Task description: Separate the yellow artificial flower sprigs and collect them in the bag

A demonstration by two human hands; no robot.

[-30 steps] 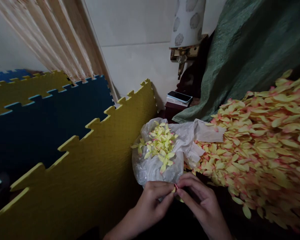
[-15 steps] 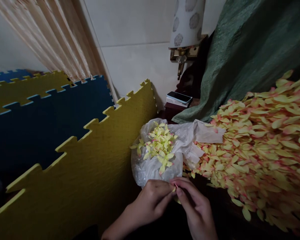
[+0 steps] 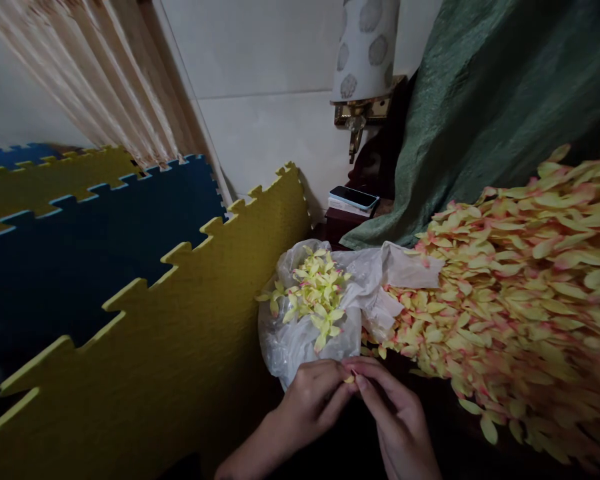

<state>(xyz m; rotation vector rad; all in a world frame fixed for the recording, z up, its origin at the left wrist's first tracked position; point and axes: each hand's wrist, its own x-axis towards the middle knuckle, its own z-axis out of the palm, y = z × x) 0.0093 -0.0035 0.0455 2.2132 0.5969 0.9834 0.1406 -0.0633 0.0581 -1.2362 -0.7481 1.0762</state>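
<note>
My left hand (image 3: 315, 399) and my right hand (image 3: 393, 407) meet at the lower middle, fingertips pinched together. Between them is a small yellow and pink petal piece (image 3: 350, 379), mostly covered by the fingers. Just beyond the hands, a clear plastic bag (image 3: 285, 343) carries a small heap of yellow-green artificial flowers (image 3: 317, 287). To the right rises a large pile of yellow petals with pink tips (image 3: 520, 287), reaching close to my right hand.
A yellow foam mat (image 3: 200, 320) stands on edge at left, with a blue foam mat (image 3: 90, 260) behind it. A phone (image 3: 353, 197) lies on a white box at the back. Green sheeting (image 3: 445, 133) hangs behind the petals; a wall lamp (image 3: 365, 53) is above.
The view has shifted slightly, so most things sit a little further left and lower. Both hands keep their pinch on the petal piece, with only slight finger movement.
</note>
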